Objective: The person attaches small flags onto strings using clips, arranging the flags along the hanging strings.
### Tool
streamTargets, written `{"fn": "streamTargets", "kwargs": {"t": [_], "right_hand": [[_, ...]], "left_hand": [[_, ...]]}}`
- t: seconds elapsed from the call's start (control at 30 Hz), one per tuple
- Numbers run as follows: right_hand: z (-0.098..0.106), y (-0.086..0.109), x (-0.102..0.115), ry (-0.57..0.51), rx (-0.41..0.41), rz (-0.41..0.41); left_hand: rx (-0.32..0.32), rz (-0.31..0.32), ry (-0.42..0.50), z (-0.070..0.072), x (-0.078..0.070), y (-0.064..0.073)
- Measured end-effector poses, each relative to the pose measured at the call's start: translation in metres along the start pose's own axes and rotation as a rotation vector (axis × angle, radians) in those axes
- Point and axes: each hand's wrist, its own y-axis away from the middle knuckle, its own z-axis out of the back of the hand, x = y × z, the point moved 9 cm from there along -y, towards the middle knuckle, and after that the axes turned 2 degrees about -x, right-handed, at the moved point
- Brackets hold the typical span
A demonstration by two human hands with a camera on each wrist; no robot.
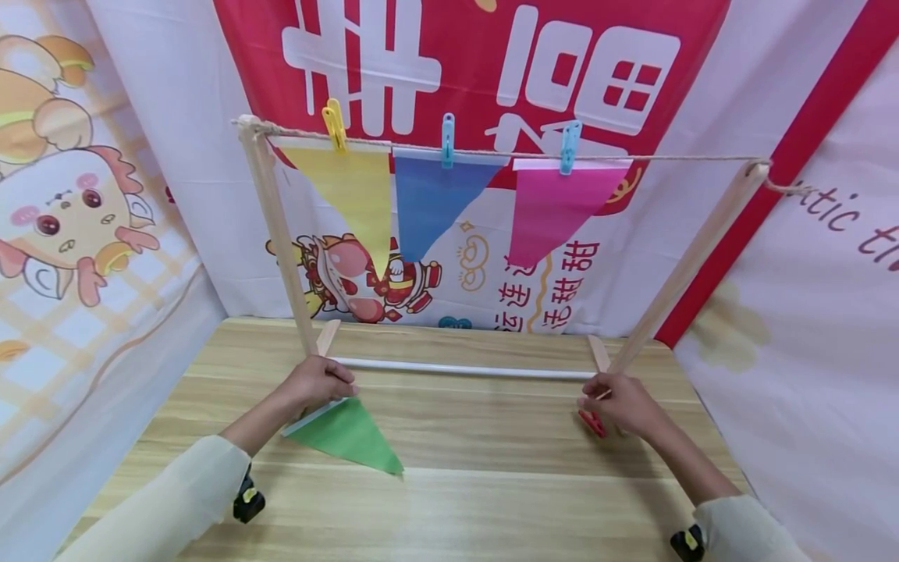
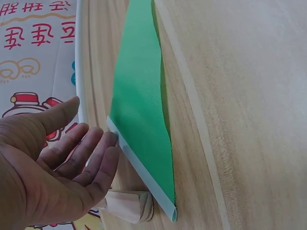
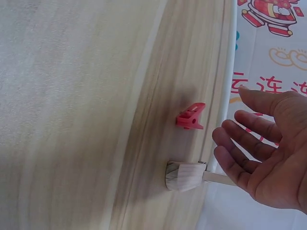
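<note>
My left hand point(image 1: 319, 384), fingers loosely bent, hovers by the white top edge of a green pennant point(image 1: 351, 439) lying on the table; the left wrist view shows nothing gripped. At the right, my right hand point(image 1: 627, 402) is near a red clothespin point(image 3: 190, 117) on the tabletop, its relaxed fingers apart from it. Three pennants hang from a twine line point(image 1: 702, 158): yellow point(image 1: 361, 187) under a yellow clothespin point(image 1: 335, 125), blue point(image 1: 438, 199) under a light-blue clothespin point(image 1: 448, 140), and pink point(image 1: 555, 204) under another light-blue clothespin point(image 1: 570, 147).
The twine is tied between a left wooden post point(image 1: 281, 242) and a right wooden post point(image 1: 684, 269), both on wooden feet. A white rod point(image 1: 463, 368) joins them low down. Behind the wood-grain table point(image 1: 477, 507) hangs a printed cloth point(image 1: 449, 39).
</note>
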Motion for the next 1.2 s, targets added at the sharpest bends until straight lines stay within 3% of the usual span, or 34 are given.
{"fn": "streamTargets", "kwargs": {"t": [0.37, 0.8, 1.2], "right_hand": [[-0.008, 0.0, -0.011, 0.02, 0.041, -0.044], [-0.013, 0.0, -0.013, -0.003, 0.052, -0.029], [-0.016, -0.002, -0.021, 0.019, 0.072, -0.079]], "left_hand": [[-0.042, 0.004, -0.048, 0.005, 0.002, 0.004], [-0.11, -0.04, -0.155, 0.011, -0.004, 0.014], [-0.109, -0.078, -0.389, 0.011, 0.002, 0.013]]}}
